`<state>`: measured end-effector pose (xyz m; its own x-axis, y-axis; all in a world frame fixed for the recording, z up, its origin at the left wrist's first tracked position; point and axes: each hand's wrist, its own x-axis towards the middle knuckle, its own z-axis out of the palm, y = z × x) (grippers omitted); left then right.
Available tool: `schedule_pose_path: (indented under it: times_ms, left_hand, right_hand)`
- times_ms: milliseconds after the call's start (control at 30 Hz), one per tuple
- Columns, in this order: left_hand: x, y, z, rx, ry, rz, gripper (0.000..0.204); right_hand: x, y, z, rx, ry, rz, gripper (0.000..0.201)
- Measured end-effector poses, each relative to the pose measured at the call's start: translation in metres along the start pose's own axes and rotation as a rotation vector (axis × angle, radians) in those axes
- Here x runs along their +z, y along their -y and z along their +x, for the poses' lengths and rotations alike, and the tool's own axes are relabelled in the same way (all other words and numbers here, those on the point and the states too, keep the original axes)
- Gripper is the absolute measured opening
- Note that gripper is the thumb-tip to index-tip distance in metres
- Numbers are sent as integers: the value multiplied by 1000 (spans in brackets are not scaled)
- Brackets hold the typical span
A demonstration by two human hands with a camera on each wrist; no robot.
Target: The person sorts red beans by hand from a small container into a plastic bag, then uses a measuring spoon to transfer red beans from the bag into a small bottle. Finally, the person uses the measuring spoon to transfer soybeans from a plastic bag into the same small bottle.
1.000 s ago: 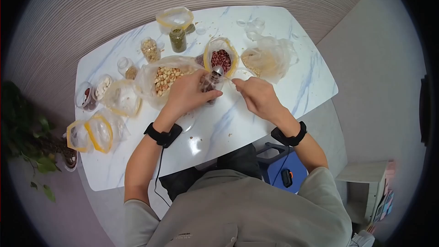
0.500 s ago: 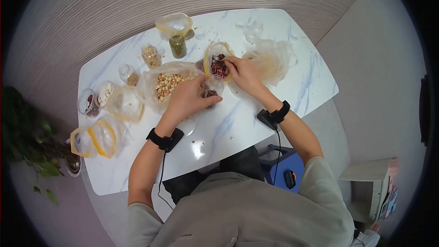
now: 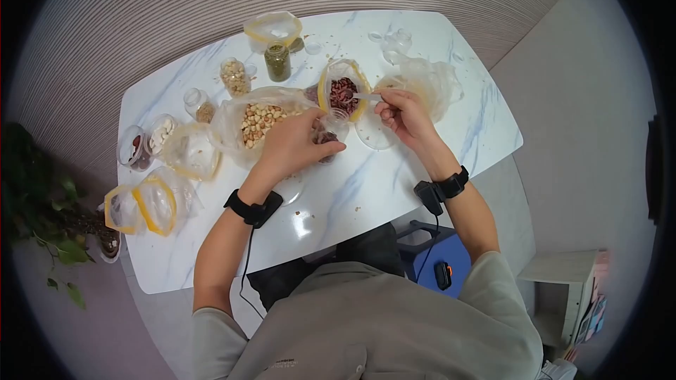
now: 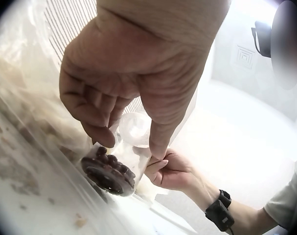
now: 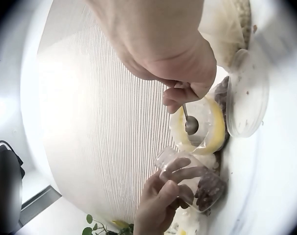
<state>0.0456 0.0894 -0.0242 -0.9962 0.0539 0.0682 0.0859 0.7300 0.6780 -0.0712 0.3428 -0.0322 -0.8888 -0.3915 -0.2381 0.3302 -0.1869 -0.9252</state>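
My left hand (image 3: 290,144) grips a clear jar (image 5: 202,181) between thumb and fingers. Dark red beans (image 4: 109,171) lie at the bottom of this jar, which leans with its open mouth toward a bag. My right hand (image 3: 408,118) pinches the handle of a spoon (image 3: 366,97), whose metal bowl (image 5: 191,125) hangs at the bag's opening. The clear bag (image 3: 365,79) has a yellow rim and stands open, holding red beans (image 3: 342,90). In the right wrist view, the jar's mouth is just below the spoon.
A large bag of pale nuts (image 3: 229,116) stands left of the jar. Farther left are filled jars and opened bags (image 3: 156,204). A jar of green beans (image 3: 278,63) is at the back. A round lid (image 3: 377,137) and a crumpled clear bag (image 3: 440,91) lie to the right.
The spoon went from the jar's mouth down into the red bean bag, then rose to the bag's opening as my right hand drew back rightward. My left hand keeps holding the jar.
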Motion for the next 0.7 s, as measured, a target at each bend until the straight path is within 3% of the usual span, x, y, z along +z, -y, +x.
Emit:
schedule_pose_path:
  times_ms: [233,433,533,567,667,700]
  left_hand:
    - [7,9,2,69,-68,-23,75]
    - [8,10,3,62,-73,5,76]
    - [6,7,3,60,-58,-19,76]
    - [6,8,3,71,-66,-27,76]
    - [6,7,2,76,-62,-39,75]
    - [4,4,2,64,-47,-33,75]
  right_hand:
    - [8,20,-30,-18,77,45,24]
    - [26,15,-52,-223,71,-268,27]
    - [31,3,-65,-552,116,-746,28]
    - [34,3,-70,-821,170,-937,29]
    - [32,-2,-74,-1244,249,-1355,35]
    - [35,-1,-76,-1251,219,-1324,33]
